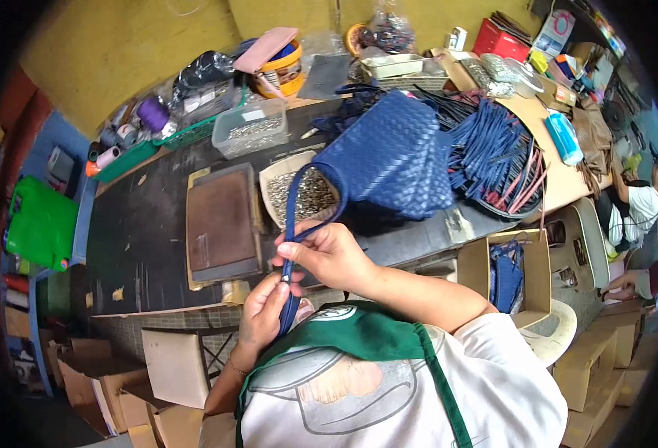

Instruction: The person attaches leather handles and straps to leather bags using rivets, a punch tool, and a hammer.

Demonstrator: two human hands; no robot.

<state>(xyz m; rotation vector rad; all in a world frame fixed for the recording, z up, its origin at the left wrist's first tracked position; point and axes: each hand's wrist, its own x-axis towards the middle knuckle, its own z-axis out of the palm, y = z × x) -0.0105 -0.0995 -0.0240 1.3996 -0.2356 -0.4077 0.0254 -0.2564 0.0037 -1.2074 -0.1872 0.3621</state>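
A narrow dark blue strap (292, 205) is pinched in both of my hands, near the front edge of the table. My right hand (321, 254) has thumb and fingers closed on it, higher up. Just below, my left hand (265, 310) grips the same strap, its lower part hanging toward my lap. A small shiny metal piece (286, 278) shows on the strap between the hands. The strap curves in a loop beside a blue woven bag (396, 149) lying on the table. Behind the loop is a tray of small metal parts (303, 196).
A brown board (223, 216) lies left of the tray, with a clear plastic bin (250, 131) behind. At right, a round black tray (501, 213) holds blue and red strips. A cardboard box (539, 280) is below the table edge. Another person (639, 205) sits far right.
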